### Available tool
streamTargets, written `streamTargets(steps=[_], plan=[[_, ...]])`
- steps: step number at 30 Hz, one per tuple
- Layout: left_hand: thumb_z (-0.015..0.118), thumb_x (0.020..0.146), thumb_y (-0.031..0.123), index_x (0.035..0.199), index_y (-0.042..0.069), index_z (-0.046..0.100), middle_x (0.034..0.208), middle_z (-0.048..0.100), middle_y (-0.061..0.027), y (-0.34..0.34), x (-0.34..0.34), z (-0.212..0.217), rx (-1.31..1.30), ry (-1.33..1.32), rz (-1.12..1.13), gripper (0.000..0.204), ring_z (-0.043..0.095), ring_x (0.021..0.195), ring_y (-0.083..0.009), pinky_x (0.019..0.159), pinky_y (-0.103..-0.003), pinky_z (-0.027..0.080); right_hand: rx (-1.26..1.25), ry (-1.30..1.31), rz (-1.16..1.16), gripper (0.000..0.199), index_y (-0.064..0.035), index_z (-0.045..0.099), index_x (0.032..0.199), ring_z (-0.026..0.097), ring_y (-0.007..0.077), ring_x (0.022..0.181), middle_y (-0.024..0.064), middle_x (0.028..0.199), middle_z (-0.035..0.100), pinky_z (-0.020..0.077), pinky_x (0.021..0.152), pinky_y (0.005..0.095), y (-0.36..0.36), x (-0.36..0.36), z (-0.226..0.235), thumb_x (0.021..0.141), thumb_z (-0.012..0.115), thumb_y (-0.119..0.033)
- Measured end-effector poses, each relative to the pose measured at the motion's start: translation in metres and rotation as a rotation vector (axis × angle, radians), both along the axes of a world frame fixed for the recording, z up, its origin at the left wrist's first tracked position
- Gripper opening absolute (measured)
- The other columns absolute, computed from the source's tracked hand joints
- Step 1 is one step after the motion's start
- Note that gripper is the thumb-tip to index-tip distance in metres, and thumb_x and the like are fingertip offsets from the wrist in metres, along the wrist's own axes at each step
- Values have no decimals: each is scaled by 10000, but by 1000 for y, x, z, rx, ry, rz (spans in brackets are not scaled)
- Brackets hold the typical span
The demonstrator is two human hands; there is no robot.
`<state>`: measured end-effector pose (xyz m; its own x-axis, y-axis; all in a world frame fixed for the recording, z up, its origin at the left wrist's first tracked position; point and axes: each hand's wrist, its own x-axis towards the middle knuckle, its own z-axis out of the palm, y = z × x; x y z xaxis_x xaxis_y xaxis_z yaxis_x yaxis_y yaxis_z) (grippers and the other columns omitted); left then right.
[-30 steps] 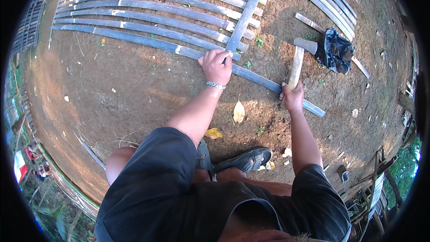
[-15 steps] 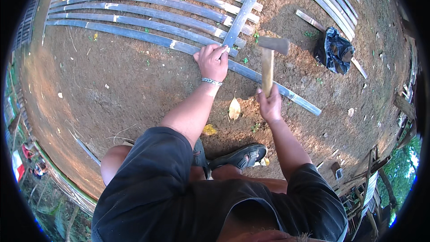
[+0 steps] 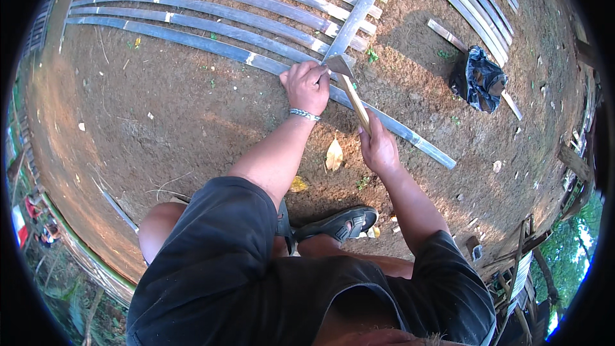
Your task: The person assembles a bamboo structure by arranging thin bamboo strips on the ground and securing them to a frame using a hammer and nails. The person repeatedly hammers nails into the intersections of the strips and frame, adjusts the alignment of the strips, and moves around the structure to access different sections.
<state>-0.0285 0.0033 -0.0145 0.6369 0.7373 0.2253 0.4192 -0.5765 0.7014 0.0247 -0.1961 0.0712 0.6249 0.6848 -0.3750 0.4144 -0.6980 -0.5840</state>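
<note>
My right hand (image 3: 380, 148) grips the wooden handle of a small hatchet (image 3: 356, 104). The hatchet's dark wedge-shaped head is down at the end of a bamboo cross slat (image 3: 359, 16), right beside the fingers of my left hand (image 3: 306, 86). That left hand is closed in a pinch there, where the cross slat meets a long bamboo slat (image 3: 403, 131) running beneath the hand. Whatever sits between thumb and fingertips is too small to make out. A silvery bracelet (image 3: 304, 114) circles my left wrist.
Several long bamboo slats (image 3: 211, 8) lie in rows under the cross slat. More slats (image 3: 462, 3) lie at the far right, near a black plastic bag (image 3: 479, 82) and a short bamboo piece (image 3: 447, 34). Dry leaves (image 3: 334, 155) lie on the soil by my sandal (image 3: 339, 223).
My right hand has swung the hatchet left, bringing its raised head down beside my left fingers. My left hand keeps its pinch at the slat end. The view has shifted slightly.
</note>
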Motion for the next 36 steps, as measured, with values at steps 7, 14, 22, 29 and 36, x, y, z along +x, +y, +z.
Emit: streamTargets(steps=[7,14,22,29,36], plan=[[724,753,126,819,140,739,905,679,6,2,-1,-1,17,11,-2,69,603,865,-205,840,-381,348,-19,-17,-26,472,-90,434,1394,640,456,977,271,1133,629,536,813,515,0,-6,-4,938,556,-113],[726,758,125,819,139,742,899,678,7,1,0,1,-4,-17,-4,64,604,876,-200,843,-378,345,46,-22,-68,479,-87,423,1400,637,462,967,268,1107,632,529,822,531,1,-10,2,940,551,-115],[738,755,138,828,132,743,910,679,1,2,1,1,6,-12,-21,73,602,884,-200,848,-376,343,126,-56,-90,469,-84,437,1390,633,457,1001,265,1143,629,529,839,520,2,-12,7,938,559,-114],[734,762,127,838,142,744,913,675,14,3,0,1,8,9,-8,78,599,875,-199,845,-375,346,18,-20,-103,456,-75,434,1384,637,458,994,266,1146,632,525,850,526,2,-10,7,948,550,-136],[723,767,125,829,147,732,903,673,20,2,-1,1,14,-2,-7,66,599,861,-199,838,-371,346,-127,4,-17,470,-49,425,1381,639,491,949,287,1074,645,528,811,520,6,-12,0,933,560,-83]])
